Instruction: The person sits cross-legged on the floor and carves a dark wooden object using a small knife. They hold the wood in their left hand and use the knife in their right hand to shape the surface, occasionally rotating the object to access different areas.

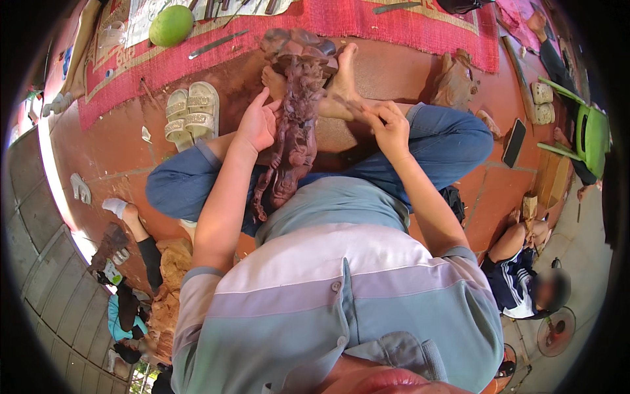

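A dark reddish-brown carved wooden figure [295, 125] lies lengthwise between my crossed legs, its base braced against my bare feet. My left hand [257, 123] rests flat against the figure's left side, fingers spread. My right hand [387, 125] is closed around a thin carving tool [351, 104] whose tip points at the figure's right side.
A pair of beige sandals [190, 113] lies left of my knee. A red woven mat [394, 26] with a green round fruit [170, 25] and metal tools lies ahead. A phone [514, 142] rests on the floor at right. Other people sit at lower left and right, with a green chair [590, 134].
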